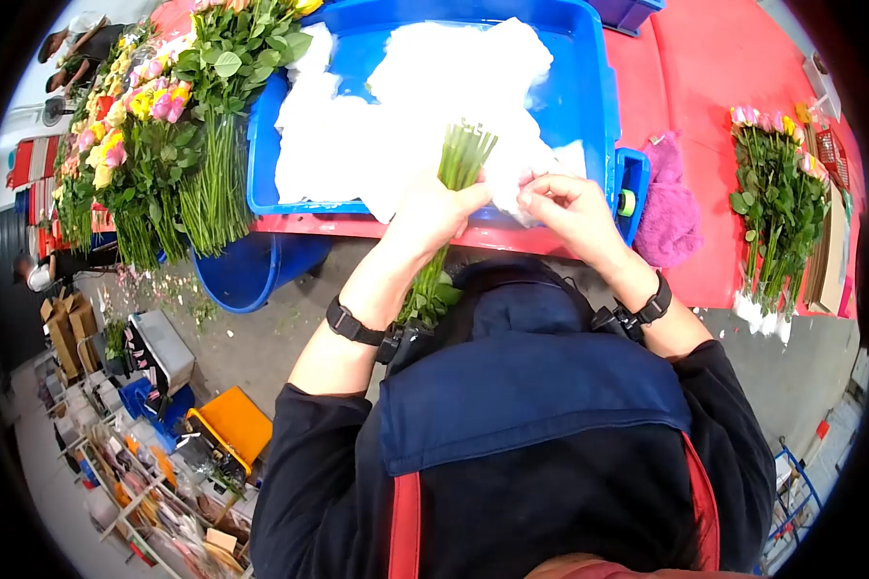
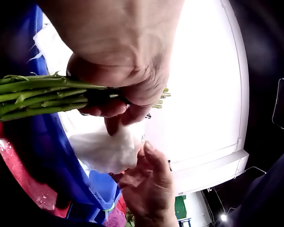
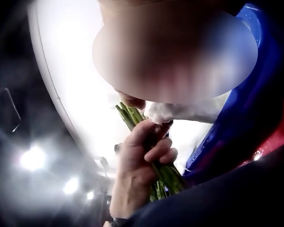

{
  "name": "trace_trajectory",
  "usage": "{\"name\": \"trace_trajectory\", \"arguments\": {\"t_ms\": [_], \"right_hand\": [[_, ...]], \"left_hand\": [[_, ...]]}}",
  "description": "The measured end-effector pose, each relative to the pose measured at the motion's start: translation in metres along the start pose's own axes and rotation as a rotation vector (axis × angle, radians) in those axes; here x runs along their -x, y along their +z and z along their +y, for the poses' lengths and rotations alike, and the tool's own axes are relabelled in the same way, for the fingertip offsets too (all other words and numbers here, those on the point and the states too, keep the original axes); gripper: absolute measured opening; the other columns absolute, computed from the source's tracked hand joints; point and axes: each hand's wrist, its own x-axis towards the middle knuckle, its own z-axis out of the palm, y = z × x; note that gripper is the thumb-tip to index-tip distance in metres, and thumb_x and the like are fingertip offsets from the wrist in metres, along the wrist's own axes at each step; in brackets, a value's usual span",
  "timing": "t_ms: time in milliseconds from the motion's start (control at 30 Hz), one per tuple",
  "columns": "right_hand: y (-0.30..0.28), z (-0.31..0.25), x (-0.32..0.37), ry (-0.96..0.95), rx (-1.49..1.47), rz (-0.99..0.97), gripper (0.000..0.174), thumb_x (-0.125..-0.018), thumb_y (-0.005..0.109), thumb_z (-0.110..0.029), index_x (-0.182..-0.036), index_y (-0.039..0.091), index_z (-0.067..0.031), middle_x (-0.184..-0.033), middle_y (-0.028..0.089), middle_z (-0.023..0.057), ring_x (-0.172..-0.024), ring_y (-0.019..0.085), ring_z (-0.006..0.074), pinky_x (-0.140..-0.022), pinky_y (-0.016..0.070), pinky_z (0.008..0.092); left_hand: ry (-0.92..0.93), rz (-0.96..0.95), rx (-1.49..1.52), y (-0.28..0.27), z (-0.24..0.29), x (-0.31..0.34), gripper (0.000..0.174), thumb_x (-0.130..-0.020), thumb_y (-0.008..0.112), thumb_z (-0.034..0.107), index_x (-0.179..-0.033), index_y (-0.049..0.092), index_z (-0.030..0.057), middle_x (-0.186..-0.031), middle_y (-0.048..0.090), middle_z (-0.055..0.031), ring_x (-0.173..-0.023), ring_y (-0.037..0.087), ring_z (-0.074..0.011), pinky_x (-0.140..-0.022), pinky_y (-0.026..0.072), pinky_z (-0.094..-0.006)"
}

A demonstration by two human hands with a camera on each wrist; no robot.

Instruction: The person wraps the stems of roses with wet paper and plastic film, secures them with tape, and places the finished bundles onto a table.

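One bundle of slim green stems (image 1: 465, 159), upper centre of head view, clamped in left hand (image 1: 431, 214); likely light, stiff, snappable: grip mid-length. Right hand (image 1: 577, 210) pinches white fibrous wadding (image 2: 104, 151), probably soft.

1. We see a red-covered table (image 1: 734, 68).
2. Below it, we find grey floor (image 1: 270, 347), littered in places.
3. Our right wrist view shows bright lamps (image 3: 33, 158) glaring amid darkness.
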Motion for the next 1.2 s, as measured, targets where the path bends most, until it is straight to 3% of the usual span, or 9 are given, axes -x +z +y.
{"name": "trace_trajectory", "arguments": {"t_ms": [100, 267, 467, 667, 933, 1033, 1067, 1167, 1200], "right_hand": [[-0.002, -0.002, -0.004, 0.292, -0.015, 0.038, 0.022, -0.081, 0.071, -0.015, -0.091, 0.066, 0.0040, -0.083, 0.067, 0.0052, -0.075, 0.061, 0.0105, -0.067, 0.0492, 0.0253], [-0.001, -0.003, -0.003, 0.103, 0.234, 0.103, 0.016, -0.082, 0.064, -0.012, -0.092, 0.066, 0.0012, -0.078, 0.065, 0.0024, -0.071, 0.058, 0.0080, -0.065, 0.0481, 0.0240], [-0.077, 0.019, -0.019, 0.215, -0.809, 0.118, 0.025, -0.092, 0.045, -0.009, -0.111, 0.056, 0.0022, -0.111, 0.062, 0.0106, -0.102, 0.061, 0.0204, -0.091, 0.0491, 0.0367], [-0.079, -0.028, -0.026, 0.267, -1.002, 0.098, 0.037, -0.095, 0.052, -0.023, -0.122, 0.050, 0.0031, -0.118, 0.059, 0.0131, -0.105, 0.061, 0.0245, -0.093, 0.0486, 0.0449], [-0.015, -0.040, -0.029, -0.238, 0.110, 0.285, 0.028, -0.092, 0.059, -0.008, -0.118, 0.055, 0.0015, -0.103, 0.064, 0.0066, -0.091, 0.060, 0.0097, -0.079, 0.0489, 0.0245], [0.019, -0.050, -0.022, -0.641, 0.475, -0.050, 0.045, -0.076, 0.071, -0.006, -0.119, 0.057, -0.0009, -0.120, 0.059, 0.0178, -0.111, 0.058, 0.0288, -0.094, 0.0446, 0.0360], [0.030, -0.054, -0.023, -0.710, 0.555, -0.146, 0.052, -0.071, 0.076, -0.008, -0.119, 0.057, -0.0017, -0.122, 0.058, 0.0194, -0.113, 0.056, 0.0325, -0.096, 0.0440, 0.0385], [0.029, -0.055, -0.027, -0.282, 0.264, -0.139, 0.053, -0.069, 0.078, -0.011, -0.117, 0.059, -0.0017, -0.118, 0.061, 0.0177, -0.109, 0.058, 0.0321, -0.095, 0.0452, 0.0380], [0.032, -0.058, -0.036, -0.535, 0.409, -0.059, 0.049, -0.071, 0.078, -0.014, -0.115, 0.060, -0.0024, -0.111, 0.063, 0.0162, -0.105, 0.060, 0.0281, -0.091, 0.0469, 0.0358]], "left_hand": [[0.058, 0.023, -0.044, 0.008, -0.010, -0.004, 0.017, -0.078, 0.070, 0.009, -0.090, 0.062, -0.0006, -0.064, 0.056, -0.0005, -0.046, 0.047, -0.0071, -0.042, 0.0371, -0.0238], [0.097, 0.011, -0.130, 0.010, -0.012, -0.005, 0.013, -0.078, 0.067, 0.009, -0.085, 0.061, 0.0000, -0.064, 0.055, 0.0002, -0.049, 0.048, -0.0070, -0.045, 0.0390, -0.0232], [0.058, 0.230, -0.313, -0.028, -0.026, -0.010, 0.008, -0.078, 0.063, 0.007, -0.083, 0.061, 0.0012, -0.063, 0.055, -0.0007, -0.053, 0.051, -0.0085, -0.050, 0.0432, -0.0262], [0.265, 0.521, -0.612, -0.033, -0.035, -0.002, 0.021, -0.080, 0.068, 0.016, -0.090, 0.063, -0.0015, -0.074, 0.065, -0.0116, -0.070, 0.062, -0.0171, -0.068, 0.0501, -0.0327], [0.024, -0.030, -0.396, -0.031, -0.002, 0.019, 0.034, -0.082, 0.071, 0.029, -0.097, 0.065, -0.0011, -0.073, 0.065, -0.0076, -0.067, 0.060, -0.0147, -0.064, 0.0483, -0.0311], [-0.137, -0.093, -0.293, -0.027, -0.001, 0.014, 0.031, -0.084, 0.068, 0.026, -0.099, 0.064, -0.0009, -0.070, 0.062, -0.0050, -0.058, 0.056, -0.0122, -0.055, 0.0459, -0.0294], [-0.099, -0.116, -0.117, -0.025, 0.004, 0.017, 0.007, -0.085, 0.059, 0.009, -0.087, 0.060, 0.0027, -0.058, 0.052, -0.0002, -0.045, 0.042, -0.0064, -0.040, 0.0313, -0.0238], [-0.153, -0.123, -0.092, -0.024, 0.000, 0.021, 0.007, -0.083, 0.060, 0.009, -0.087, 0.060, 0.0029, -0.059, 0.052, -0.0005, -0.046, 0.045, -0.0072, -0.041, 0.0333, -0.0242], [-0.128, -0.134, -0.132, -0.024, -0.002, 0.022, 0.007, -0.083, 0.060, 0.010, -0.086, 0.060, 0.0037, -0.058, 0.051, 0.0001, -0.046, 0.045, -0.0078, -0.041, 0.0345, -0.0242]]}}
